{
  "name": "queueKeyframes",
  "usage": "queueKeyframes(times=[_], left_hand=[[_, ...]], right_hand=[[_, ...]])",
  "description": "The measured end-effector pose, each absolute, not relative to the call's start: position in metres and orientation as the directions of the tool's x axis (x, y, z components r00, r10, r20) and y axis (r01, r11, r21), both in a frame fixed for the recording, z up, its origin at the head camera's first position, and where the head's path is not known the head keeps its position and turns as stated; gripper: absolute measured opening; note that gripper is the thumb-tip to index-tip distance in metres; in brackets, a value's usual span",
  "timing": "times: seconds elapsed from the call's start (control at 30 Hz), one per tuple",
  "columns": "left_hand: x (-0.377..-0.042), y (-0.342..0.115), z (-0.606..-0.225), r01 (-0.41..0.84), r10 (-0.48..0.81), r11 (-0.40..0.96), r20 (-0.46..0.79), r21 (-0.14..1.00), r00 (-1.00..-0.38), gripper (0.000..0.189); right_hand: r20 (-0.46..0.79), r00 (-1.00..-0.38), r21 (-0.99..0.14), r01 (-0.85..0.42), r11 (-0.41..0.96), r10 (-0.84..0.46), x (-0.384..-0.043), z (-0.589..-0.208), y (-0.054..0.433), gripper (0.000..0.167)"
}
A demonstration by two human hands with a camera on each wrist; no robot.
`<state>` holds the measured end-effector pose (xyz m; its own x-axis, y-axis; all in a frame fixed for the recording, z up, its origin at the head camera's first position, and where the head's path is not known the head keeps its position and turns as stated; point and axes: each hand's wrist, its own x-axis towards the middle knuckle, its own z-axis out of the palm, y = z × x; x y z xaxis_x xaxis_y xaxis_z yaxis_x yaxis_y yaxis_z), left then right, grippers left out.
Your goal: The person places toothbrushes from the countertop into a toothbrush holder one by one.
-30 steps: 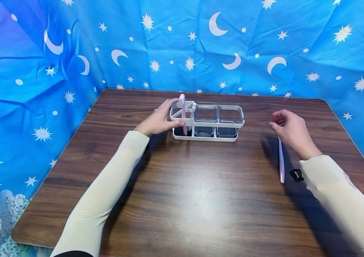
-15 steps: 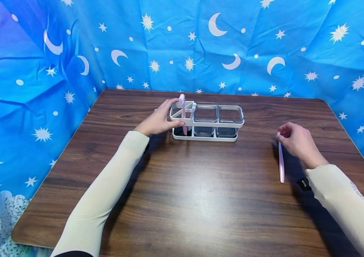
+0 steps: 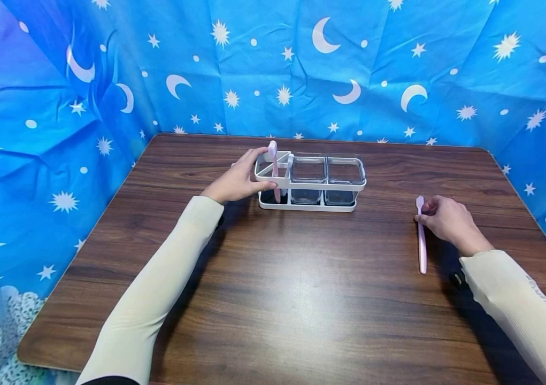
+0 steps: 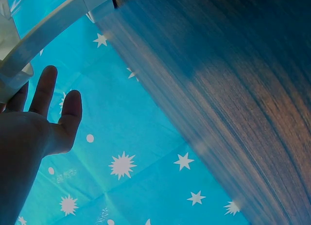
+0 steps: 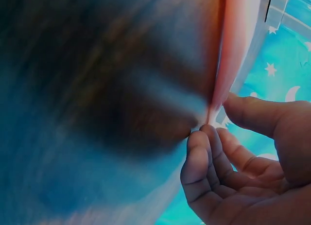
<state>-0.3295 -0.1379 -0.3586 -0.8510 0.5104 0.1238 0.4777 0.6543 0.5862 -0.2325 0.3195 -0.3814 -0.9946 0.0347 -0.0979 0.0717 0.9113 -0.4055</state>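
A white toothbrush holder [image 3: 328, 186] with two clear cups [image 3: 308, 170] stands toward the back of the brown table. My left hand [image 3: 240, 179] grips its left end, thumb in front and fingers behind. In the left wrist view, fingers [image 4: 43, 91] reach up beside the white frame [image 4: 46, 28]. One pink toothbrush [image 3: 273, 149] stands upright in the holder's left compartment. On the right, another pink toothbrush [image 3: 422, 248] lies lengthwise on the table. My right hand [image 3: 451, 220] pinches it near the head; in the right wrist view, thumb and fingertips meet around the toothbrush [image 5: 232, 45].
The wooden table [image 3: 277, 299] has a back edge close behind the holder. A blue cloth [image 3: 263, 69] with white moons and stars hangs behind and at the sides. Patterned fabric [image 3: 20, 315] shows at the lower left.
My right hand has come down and toward me onto the toothbrush near its head, and its fingers have closed on it. The left hand and the holder have stayed put.
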Motion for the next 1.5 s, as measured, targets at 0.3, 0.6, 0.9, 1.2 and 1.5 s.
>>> queueKeyframes(times=[0.3,0.6,0.9,1.2,1.5], left_hand=[[-0.331,-0.139,-0.359,0.475,0.509,0.654,0.122,0.590,-0.852,0.088],[-0.331,-0.138,-0.360,0.474,0.510,0.652,0.120,0.591,-0.852,0.088],[-0.332,-0.137,-0.360,0.477,0.514,0.650,0.120,0.592,-0.849,0.089],[-0.331,-0.139,-0.359,0.463,0.504,0.655,0.111,0.597,-0.856,0.090],[-0.331,-0.138,-0.359,0.462,0.503,0.652,0.112,0.602,-0.857,0.089]], right_hand=[[-0.144,-0.987,-0.380,0.118,0.918,0.067,-0.234,-0.382,0.315,0.027],[-0.180,-0.981,-0.352,0.129,0.927,0.068,-0.237,-0.382,0.312,0.024],[-0.208,-0.974,-0.365,0.163,0.917,0.090,-0.238,-0.380,0.311,0.024],[-0.084,-0.992,-0.432,0.126,0.893,0.099,-0.237,-0.372,0.310,0.027],[0.065,-0.994,-0.484,0.048,0.874,0.091,-0.235,-0.360,0.302,0.022]])
